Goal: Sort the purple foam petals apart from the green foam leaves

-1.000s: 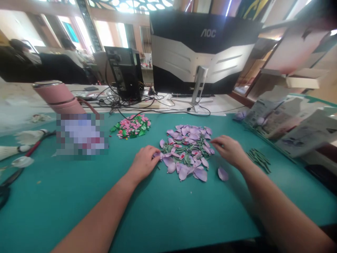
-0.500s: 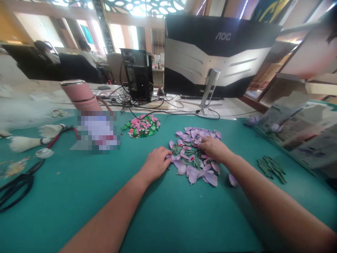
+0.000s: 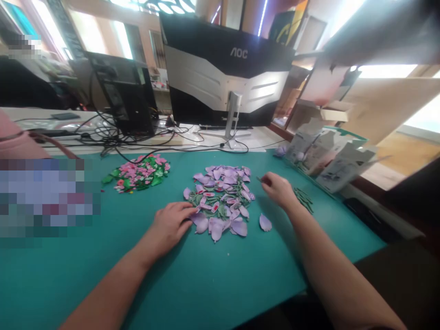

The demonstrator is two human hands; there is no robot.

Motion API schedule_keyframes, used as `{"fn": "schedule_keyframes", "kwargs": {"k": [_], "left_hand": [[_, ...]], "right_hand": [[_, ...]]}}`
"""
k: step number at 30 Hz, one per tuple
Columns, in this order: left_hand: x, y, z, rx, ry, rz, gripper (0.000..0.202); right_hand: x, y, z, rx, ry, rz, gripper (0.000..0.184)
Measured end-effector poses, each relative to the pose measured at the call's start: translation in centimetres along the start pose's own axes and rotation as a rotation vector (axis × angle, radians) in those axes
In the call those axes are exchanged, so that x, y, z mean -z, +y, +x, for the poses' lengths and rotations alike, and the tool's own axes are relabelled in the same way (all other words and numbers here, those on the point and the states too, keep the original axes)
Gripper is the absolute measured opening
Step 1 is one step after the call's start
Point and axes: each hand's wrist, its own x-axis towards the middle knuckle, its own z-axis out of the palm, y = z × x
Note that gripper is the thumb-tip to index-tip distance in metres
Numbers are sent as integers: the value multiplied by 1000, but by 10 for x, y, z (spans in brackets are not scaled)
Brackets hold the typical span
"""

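A pile of lilac petal pieces (image 3: 220, 229), mixed with small green parts (image 3: 222, 210) and pink-red ones, lies mid-table. At its left edge rests my left hand (image 3: 172, 222), fingers stretched and thumb apart, the tips touching the outer petals. Right of the pile, my right hand (image 3: 275, 188) is closed in a pinch over the table. A small dark green stem-like piece (image 3: 259, 179) pokes out from its fingertips; the rest of it is hidden. One loose lilac petal (image 3: 265, 222) lies below that hand. Beyond my right wrist is a small heap of green stems (image 3: 303, 199).
Pink flowers with green leaves (image 3: 140, 173) form another pile at left, near a blurred-out object (image 3: 44, 197) and a pink bottle (image 3: 20, 142). Behind stand a monitor (image 3: 223, 78), a computer tower (image 3: 129, 101) and tangled cables. Open boxes (image 3: 338, 160) sit in a tray at right.
My right hand has left the pile and moved right with a small green piece in its fingers. My left hand stays at the pile's left edge. The view has turned right.
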Motion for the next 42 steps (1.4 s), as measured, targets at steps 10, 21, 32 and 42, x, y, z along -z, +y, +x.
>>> {"fn": "schedule_keyframes", "kwargs": {"k": [10, 21, 32, 42], "left_hand": [[-1, 0, 1, 1, -12, -15, 30], [6, 13, -5, 15, -13, -53, 28], [8, 15, -6, -2, -28, -43, 25], [10, 17, -7, 10, -22, -31, 24]], "right_hand": [[4, 103, -47, -382, -12, -198, 18], [8, 56, -29, -190, 0, -74, 16], [-30, -125, 12, 522, -283, 81, 20], [-36, -154, 24, 642, -452, -185, 21]]}}
